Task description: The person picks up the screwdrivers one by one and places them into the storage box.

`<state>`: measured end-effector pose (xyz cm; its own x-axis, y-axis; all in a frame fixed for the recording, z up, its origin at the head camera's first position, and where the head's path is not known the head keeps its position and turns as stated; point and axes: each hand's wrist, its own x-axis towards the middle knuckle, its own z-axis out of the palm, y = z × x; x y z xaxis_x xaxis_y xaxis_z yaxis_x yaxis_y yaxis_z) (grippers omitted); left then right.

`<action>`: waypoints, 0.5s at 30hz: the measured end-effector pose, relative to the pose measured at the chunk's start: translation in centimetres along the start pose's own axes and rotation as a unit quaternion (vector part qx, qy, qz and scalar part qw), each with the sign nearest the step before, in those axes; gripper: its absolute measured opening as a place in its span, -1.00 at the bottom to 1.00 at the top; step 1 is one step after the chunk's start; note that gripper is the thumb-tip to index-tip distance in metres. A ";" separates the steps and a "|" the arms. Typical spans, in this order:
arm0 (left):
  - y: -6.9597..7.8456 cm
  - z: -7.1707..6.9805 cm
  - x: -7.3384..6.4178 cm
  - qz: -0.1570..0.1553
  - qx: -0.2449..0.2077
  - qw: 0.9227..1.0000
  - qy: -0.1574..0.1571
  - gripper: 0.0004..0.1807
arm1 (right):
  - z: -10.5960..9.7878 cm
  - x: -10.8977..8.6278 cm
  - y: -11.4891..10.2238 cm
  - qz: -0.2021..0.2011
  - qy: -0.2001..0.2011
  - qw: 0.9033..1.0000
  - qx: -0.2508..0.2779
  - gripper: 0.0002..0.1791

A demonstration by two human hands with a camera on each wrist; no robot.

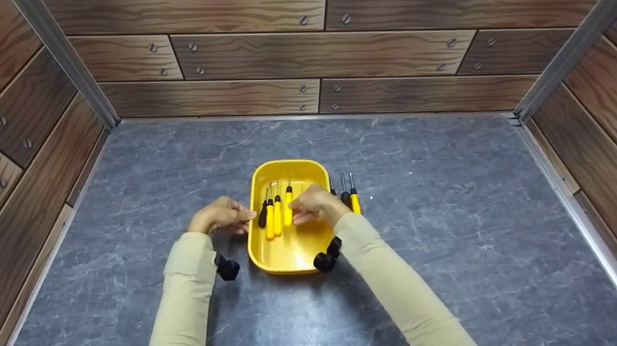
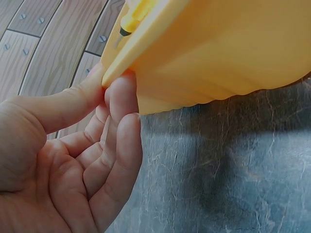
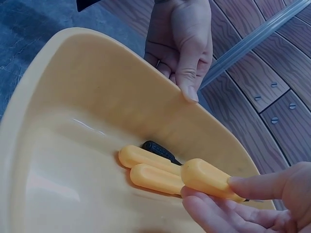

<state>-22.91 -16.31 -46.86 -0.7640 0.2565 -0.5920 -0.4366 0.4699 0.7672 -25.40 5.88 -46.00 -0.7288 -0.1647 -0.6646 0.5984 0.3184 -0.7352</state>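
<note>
A yellow plastic tray (image 1: 287,256) stands on the grey floor in front of me. My left hand (image 1: 223,216) pinches its left rim between thumb and fingers, plain in the left wrist view (image 2: 112,82). Over the tray's inside, my right hand (image 1: 316,200) pinches a yellow-handled screwdriver (image 3: 206,178) with thumb and fingers, its shaft pointing away from me in the head view. To the left of it in the tray lie two more yellow-handled screwdrivers (image 3: 155,178) and a black-handled screwdriver (image 3: 160,150), side by side.
Just right of the tray, a yellow-handled screwdriver (image 1: 355,202) and a black-handled one (image 1: 345,198) lie on the floor, partly behind my right wrist. Wood-patterned walls (image 1: 256,52) with metal corner strips (image 1: 70,59) enclose the grey marbled surface (image 1: 453,228).
</note>
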 end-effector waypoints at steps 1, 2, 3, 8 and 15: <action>0.0 0.0 0.0 0.000 -0.002 1.000 0.000 -0.73 | 0.1 0.1 0.0 0.003 0.000 1.000 0.002 -0.85; 0.0 0.0 -0.1 0.000 -0.003 1.000 0.000 -0.74 | 0.1 0.2 0.0 0.005 0.001 1.000 0.002 -0.85; 0.0 0.0 -0.1 -0.001 -0.004 1.000 0.001 -0.76 | 0.2 0.3 0.1 0.006 0.002 1.000 0.002 -0.84; 0.0 0.0 -0.1 -0.006 -0.004 1.000 0.005 -0.75 | 0.4 0.7 0.2 0.007 0.012 1.000 -0.001 -0.75; 0.0 0.0 0.1 -0.007 -0.005 1.000 0.004 -0.75 | 0.6 1.1 0.2 0.015 0.022 1.000 -0.001 -0.73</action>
<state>-22.97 -16.28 -46.94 -0.7621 0.2429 -0.6002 -0.4516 0.4648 0.7616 -25.91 5.23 -46.97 -0.7249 -0.1148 -0.6793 0.6191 0.3241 -0.7154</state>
